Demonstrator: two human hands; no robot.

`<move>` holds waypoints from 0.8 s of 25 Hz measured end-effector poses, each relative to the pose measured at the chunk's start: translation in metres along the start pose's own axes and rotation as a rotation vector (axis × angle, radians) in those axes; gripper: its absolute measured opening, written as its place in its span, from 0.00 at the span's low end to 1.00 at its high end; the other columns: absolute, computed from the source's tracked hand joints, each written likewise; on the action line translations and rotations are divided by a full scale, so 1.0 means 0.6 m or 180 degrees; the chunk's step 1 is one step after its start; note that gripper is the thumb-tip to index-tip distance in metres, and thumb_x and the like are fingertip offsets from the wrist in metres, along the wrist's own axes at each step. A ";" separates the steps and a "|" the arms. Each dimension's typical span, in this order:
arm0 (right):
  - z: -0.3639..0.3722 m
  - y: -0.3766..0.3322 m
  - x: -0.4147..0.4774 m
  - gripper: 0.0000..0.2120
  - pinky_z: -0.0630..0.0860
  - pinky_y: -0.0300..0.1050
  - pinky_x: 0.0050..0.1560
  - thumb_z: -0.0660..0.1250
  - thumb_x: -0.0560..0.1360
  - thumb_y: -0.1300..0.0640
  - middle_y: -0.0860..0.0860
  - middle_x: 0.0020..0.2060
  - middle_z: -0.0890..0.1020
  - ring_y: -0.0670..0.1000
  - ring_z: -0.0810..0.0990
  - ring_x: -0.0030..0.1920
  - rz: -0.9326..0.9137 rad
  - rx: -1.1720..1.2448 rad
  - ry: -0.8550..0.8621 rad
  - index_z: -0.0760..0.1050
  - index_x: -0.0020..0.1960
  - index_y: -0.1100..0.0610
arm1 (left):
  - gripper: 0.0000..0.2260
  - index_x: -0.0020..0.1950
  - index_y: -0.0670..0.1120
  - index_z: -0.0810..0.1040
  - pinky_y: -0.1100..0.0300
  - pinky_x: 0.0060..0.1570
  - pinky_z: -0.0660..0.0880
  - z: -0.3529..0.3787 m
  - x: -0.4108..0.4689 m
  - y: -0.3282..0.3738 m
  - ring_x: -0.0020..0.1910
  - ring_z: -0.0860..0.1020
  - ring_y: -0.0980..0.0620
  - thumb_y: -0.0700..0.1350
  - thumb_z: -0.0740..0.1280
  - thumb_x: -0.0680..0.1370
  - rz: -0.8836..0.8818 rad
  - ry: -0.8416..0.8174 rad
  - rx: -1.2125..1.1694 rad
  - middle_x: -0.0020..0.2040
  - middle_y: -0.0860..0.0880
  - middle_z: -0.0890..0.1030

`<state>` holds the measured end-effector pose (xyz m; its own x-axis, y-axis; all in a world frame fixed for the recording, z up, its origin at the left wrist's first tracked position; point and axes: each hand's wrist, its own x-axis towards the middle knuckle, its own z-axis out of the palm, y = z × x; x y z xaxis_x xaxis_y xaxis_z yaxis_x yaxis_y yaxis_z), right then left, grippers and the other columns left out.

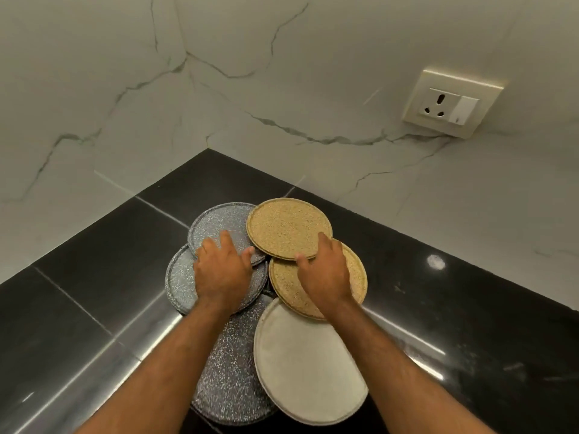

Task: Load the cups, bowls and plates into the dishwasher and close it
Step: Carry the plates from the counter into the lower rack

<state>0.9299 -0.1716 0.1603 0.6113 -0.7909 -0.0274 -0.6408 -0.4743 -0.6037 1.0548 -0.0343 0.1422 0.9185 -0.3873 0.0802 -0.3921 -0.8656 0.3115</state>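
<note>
Plates (307, 364) piled in the tabletop (94, 292) corner, and I'm on them!
My left hand (222, 274) lies flat on a grey plate (216, 222); my right hand (326, 274) touches the upper yellow plate (288, 227) at its rim, grip I can't tell.

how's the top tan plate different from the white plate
Colour: the top tan plate is speckled sandy yellow, the white plate plain off-white. Place: the tan plate lies at the back on a second tan plate; the white plate lies nearest, tucked under that second one. Contact: the right hand touches the tan plate's rim; no hand touches the white plate. Both are round and low-rimmed.
</note>
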 end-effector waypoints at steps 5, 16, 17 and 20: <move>0.044 0.009 0.072 0.29 0.81 0.51 0.53 0.72 0.76 0.49 0.55 0.61 0.78 0.58 0.81 0.57 0.1679 0.1462 0.0181 0.66 0.72 0.56 | 0.39 0.75 0.44 0.62 0.45 0.49 0.80 0.020 0.047 -0.003 0.58 0.75 0.38 0.56 0.78 0.72 -0.1157 -0.0075 -0.0609 0.66 0.36 0.67; 0.023 0.014 0.097 0.13 0.75 0.42 0.33 0.67 0.70 0.75 0.56 0.40 0.77 0.50 0.75 0.36 0.2657 0.4070 -0.0296 0.76 0.51 0.64 | 0.17 0.64 0.39 0.77 0.63 0.28 0.71 -0.007 0.077 -0.037 0.35 0.76 0.54 0.34 0.73 0.75 -0.3178 -0.0386 -0.3987 0.51 0.45 0.82; 0.011 0.013 0.086 0.12 0.75 0.42 0.33 0.66 0.70 0.76 0.56 0.40 0.77 0.50 0.74 0.37 0.2612 0.4216 -0.0387 0.75 0.50 0.63 | 0.13 0.61 0.38 0.77 0.64 0.27 0.71 -0.014 0.072 -0.039 0.36 0.76 0.54 0.33 0.71 0.77 -0.3154 -0.0482 -0.4242 0.51 0.44 0.81; -0.041 0.012 0.037 0.13 0.77 0.44 0.39 0.66 0.71 0.75 0.57 0.43 0.79 0.52 0.77 0.40 0.2486 0.4442 -0.0551 0.76 0.50 0.62 | 0.09 0.58 0.37 0.77 0.63 0.26 0.72 -0.042 0.038 -0.034 0.36 0.77 0.51 0.33 0.68 0.78 -0.2955 -0.0493 -0.4587 0.50 0.41 0.79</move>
<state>0.9274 -0.2019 0.1748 0.4587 -0.5615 -0.6888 0.0381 0.7868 -0.6160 1.0852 -0.0172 0.1615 0.7467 -0.0606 -0.6625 0.6641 0.1268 0.7369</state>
